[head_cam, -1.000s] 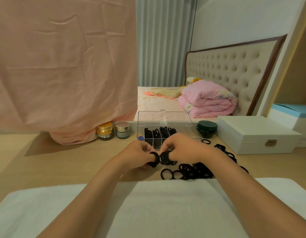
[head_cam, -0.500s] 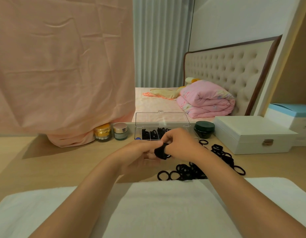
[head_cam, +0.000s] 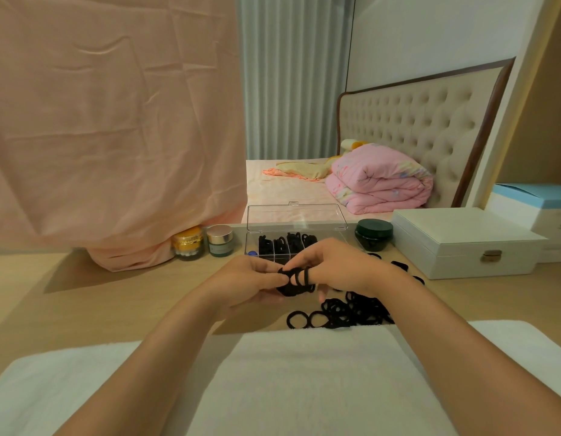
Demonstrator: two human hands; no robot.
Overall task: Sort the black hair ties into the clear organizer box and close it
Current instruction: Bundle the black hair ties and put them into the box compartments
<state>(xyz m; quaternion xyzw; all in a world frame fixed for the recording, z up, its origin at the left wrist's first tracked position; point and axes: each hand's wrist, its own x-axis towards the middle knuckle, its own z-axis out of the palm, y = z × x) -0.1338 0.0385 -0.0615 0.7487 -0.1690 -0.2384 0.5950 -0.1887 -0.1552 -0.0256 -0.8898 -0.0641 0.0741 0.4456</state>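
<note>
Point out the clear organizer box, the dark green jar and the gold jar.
Clear plastic organizer box point(head_cam: 296, 217): head view, on its upright open lid.
Dark green round jar point(head_cam: 374, 229): head view, on its lid.
Gold round jar point(head_cam: 187, 243): head view, on its side.

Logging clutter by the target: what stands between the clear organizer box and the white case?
Head view: a dark green jar stands between the organizer box and the white case, loose hair ties in front of it.
</note>
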